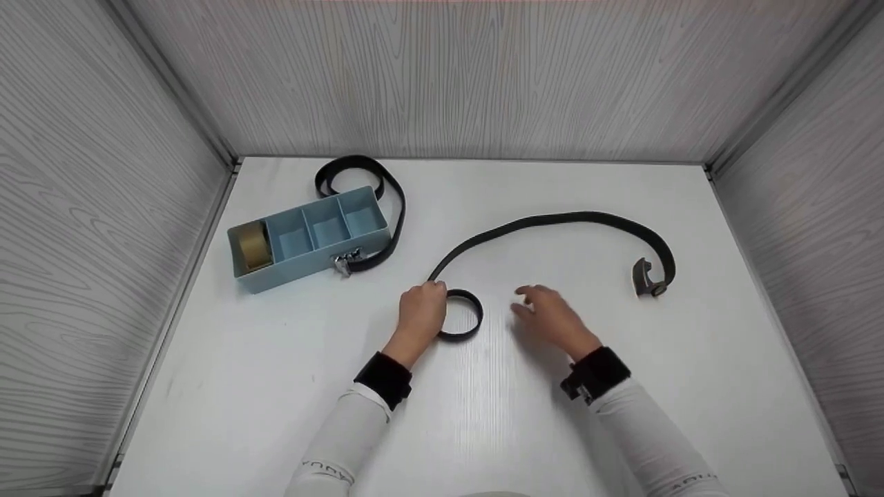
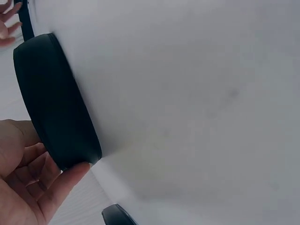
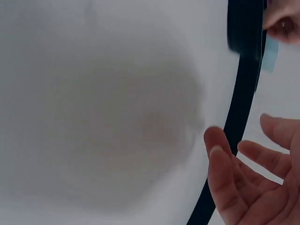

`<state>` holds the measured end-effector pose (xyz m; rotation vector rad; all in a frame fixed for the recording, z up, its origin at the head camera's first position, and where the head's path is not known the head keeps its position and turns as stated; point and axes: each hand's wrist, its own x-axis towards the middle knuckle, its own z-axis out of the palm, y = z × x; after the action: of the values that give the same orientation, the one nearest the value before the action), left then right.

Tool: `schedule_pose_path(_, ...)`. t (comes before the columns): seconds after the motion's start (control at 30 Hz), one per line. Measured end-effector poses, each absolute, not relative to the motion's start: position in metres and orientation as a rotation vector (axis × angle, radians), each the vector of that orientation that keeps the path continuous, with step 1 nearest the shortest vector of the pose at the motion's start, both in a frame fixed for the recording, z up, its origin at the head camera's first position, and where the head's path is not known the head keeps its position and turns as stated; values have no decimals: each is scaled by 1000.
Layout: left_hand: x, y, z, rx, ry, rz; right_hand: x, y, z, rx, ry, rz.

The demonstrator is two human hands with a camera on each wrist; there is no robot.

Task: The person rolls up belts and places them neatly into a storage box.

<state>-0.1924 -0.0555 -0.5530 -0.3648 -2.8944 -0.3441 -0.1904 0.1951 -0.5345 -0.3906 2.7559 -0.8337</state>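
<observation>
A black belt (image 1: 580,217) stands on its edge across the white table, its near end rolled into a loop (image 1: 481,314). My left hand (image 1: 421,310) grips the side of this loop; in the left wrist view the thumb and fingers pinch the dark band (image 2: 54,98). To the right of the loop, apart from it, my right hand (image 1: 552,319) hovers with relaxed, slightly bent fingers and holds nothing. The strap curves behind both hands to a metal buckle (image 1: 642,278) at the right.
A light blue divided box (image 1: 297,275) stands at the left, with a roll of brown tape (image 1: 254,245) in its leftmost compartment. Around its right end curves a second black belt (image 1: 401,207), its shiny buckle (image 1: 345,261) touching the box's front. Grey wood-grain panels (image 1: 442,83) enclose the table.
</observation>
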Motion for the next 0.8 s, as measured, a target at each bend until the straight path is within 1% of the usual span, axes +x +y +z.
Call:
schedule_pose_path(0.1, -192, -56, -549, -358, -2939, -427, -185, 163, -542, -503, 2589, -930)
schedule_pose_path(0.2, -191, -60, -546, -355, -2983, -539, -183, 145, -546, -559, 2545, -966)
schedule_pose_path(0.43, -186, -69, -542, -452, -3063, -680, -186, 130, -549, -602, 2680, -957)
schedule_pose_path(0.53, -183, -70, -543, -453, -3042, -737, -187, 127, -551, -616, 2707, -961)
schedule_pose_path(0.6, -181, -71, -546, -390, -2993, -788, -187, 126, -553, -613, 2714, -966)
schedule_pose_path(0.8, -179, -77, -552, -67, -2931, -850, -187, 123, -554, -581, 2704, -1001)
